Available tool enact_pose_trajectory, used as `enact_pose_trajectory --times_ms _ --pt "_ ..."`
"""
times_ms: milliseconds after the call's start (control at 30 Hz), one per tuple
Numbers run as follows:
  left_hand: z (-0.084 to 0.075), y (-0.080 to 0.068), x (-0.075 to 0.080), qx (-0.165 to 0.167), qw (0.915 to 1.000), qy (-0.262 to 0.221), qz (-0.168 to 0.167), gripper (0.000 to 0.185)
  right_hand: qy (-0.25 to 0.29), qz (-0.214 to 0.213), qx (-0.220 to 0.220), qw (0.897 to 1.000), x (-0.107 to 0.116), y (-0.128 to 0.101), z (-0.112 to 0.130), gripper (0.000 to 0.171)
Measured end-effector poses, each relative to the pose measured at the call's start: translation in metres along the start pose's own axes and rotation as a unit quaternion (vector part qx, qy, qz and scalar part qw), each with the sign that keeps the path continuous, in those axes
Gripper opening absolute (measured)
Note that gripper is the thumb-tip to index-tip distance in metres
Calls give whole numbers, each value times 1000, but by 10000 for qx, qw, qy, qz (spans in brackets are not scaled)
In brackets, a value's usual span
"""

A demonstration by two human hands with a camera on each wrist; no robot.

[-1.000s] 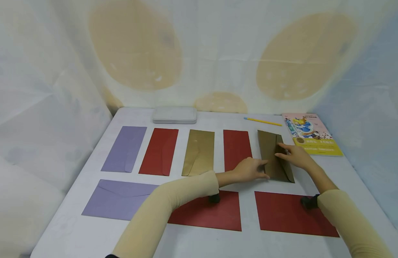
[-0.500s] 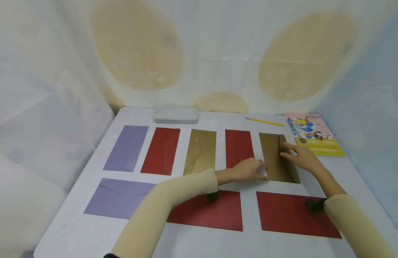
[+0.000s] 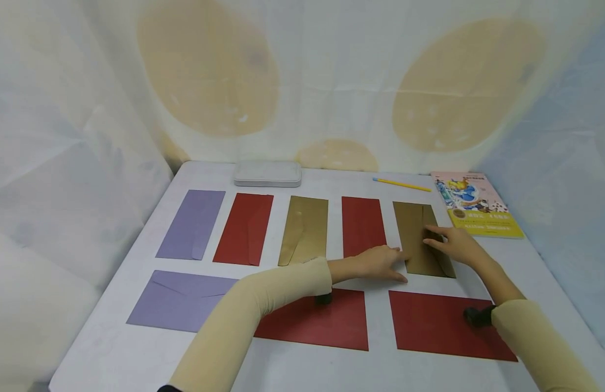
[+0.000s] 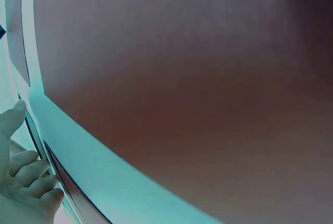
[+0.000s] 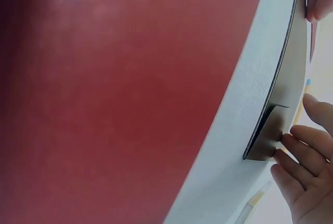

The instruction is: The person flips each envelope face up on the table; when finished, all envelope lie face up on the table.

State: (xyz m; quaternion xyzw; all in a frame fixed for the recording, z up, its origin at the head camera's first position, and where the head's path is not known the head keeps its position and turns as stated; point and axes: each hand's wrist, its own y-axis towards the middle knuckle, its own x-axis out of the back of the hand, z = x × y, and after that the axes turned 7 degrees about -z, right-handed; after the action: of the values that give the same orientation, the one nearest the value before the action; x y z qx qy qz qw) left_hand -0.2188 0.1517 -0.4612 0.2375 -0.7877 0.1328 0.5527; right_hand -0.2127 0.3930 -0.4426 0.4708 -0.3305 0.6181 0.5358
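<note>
A gold envelope (image 3: 411, 231) lies flat at the right end of the back row, its pointed flap along the right side. My left hand (image 3: 373, 263) reaches in from the left, its index fingertip at the envelope's lower left edge and the thumb spread below. On the flap side, the fingertips of my right hand (image 3: 456, 245) rest on the paper, fingers extended. The right wrist view shows the flap (image 5: 270, 135) standing slightly away from the envelope's body beside those fingers. Neither hand grips anything. A red envelope (image 3: 362, 223) lies left of the gold one.
Farther left lie another gold envelope (image 3: 304, 226), a red one (image 3: 243, 228) and a purple one (image 3: 191, 223). Nearer are a purple envelope (image 3: 179, 299) and two red ones, one at right (image 3: 434, 326). Behind stand a white case (image 3: 267, 174), a pencil (image 3: 402, 184) and a book (image 3: 474, 201).
The gold envelope has gone from slightly raised and dark to flat on the table. My right fingers have slid a little toward the near side; my left hand has lowered slightly.
</note>
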Motion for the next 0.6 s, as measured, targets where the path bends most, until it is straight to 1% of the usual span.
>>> enact_pose_trajectory --times_ms 133,200,333,500,600 --pt "3 -3 0 -101 9999 -63 -61 62 6 11 -41 10000 -1 0 1 58" --pt "5 -5 0 -205 9996 -142 -112 62 31 24 -62 10000 -1 0 1 60" --pt "12 -14 3 -382 9986 -334 -135 67 118 35 -99 9999 0 -1 3 67" --pt "17 -32 14 -434 9977 -511 -134 75 383 -9 -147 9992 3 -4 12 73" --pt "19 -49 22 -440 9954 -833 -196 78 518 -33 -207 9984 5 -7 23 79"
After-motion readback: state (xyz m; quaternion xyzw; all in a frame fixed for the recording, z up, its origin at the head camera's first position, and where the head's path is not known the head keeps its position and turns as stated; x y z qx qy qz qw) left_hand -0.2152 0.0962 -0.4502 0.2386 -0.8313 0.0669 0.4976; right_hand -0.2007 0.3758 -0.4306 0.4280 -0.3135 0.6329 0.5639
